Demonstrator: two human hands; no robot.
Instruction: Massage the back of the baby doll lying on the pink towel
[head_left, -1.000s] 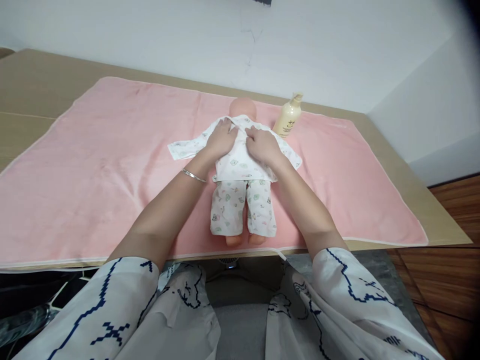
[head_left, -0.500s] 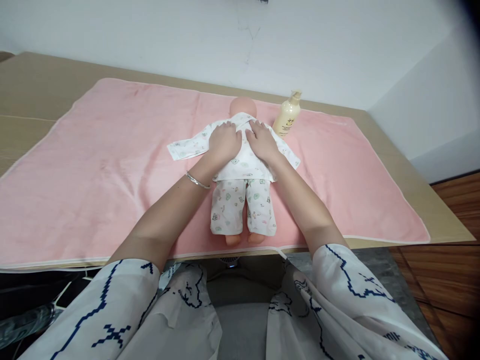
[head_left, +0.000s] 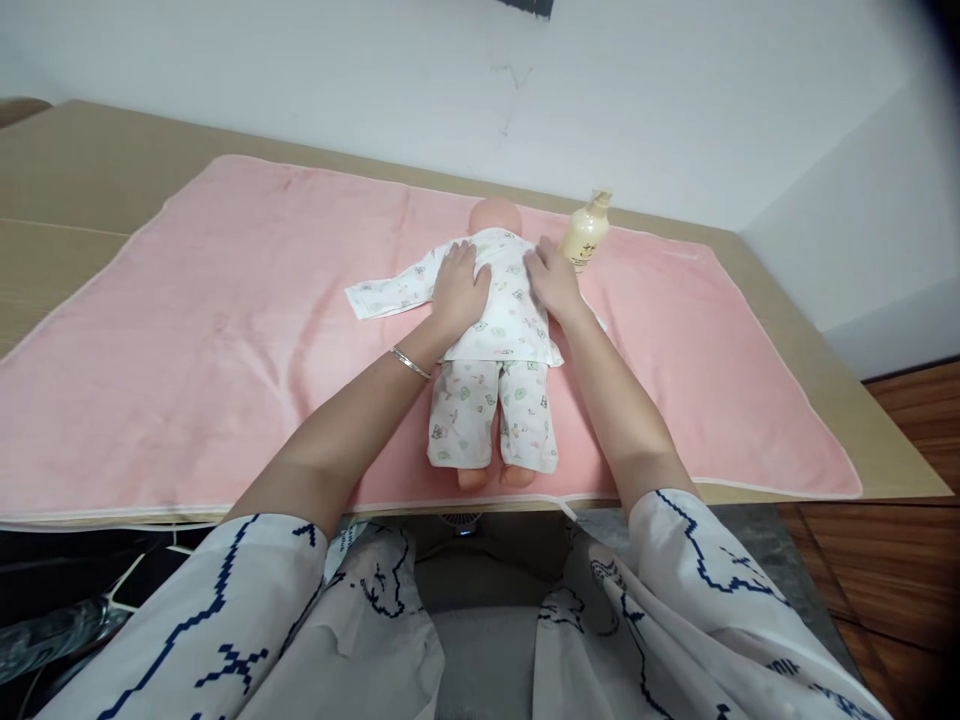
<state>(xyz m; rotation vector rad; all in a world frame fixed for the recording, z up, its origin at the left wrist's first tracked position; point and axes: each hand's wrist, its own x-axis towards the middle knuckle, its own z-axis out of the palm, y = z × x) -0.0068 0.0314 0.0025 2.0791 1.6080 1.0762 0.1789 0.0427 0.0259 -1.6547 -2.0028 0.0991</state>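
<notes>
A bald doll [head_left: 517, 290] lies stretched out, its feet toward me, in a white shirt and matching trousers [head_left: 465, 410] with a small print. Its face does not show. My left hand [head_left: 459, 290] rests flat on the left side of the doll's upper body, fingers extended and thumb apart. At the doll's right shoulder my right hand [head_left: 555, 278] has its fingers bent round the shirt there, covering most of that sleeve. The left sleeve [head_left: 390, 295] lies spread out to the side. A pale yellow pump bottle [head_left: 586, 235] stands just beyond my right hand.
Under the doll a pink mat [head_left: 247, 320] with white edging covers much of the wooden table [head_left: 780, 320]. A white wall [head_left: 337, 90] rises behind it. Wooden drawers [head_left: 885, 570] stand at the lower right. A clear bottle [head_left: 52, 635] lies low at the left.
My right hand has shifted outward from the doll's upper torso to its right shoulder, its fingers now bent. My left hand stays on the torso. The view has shifted slightly.
</notes>
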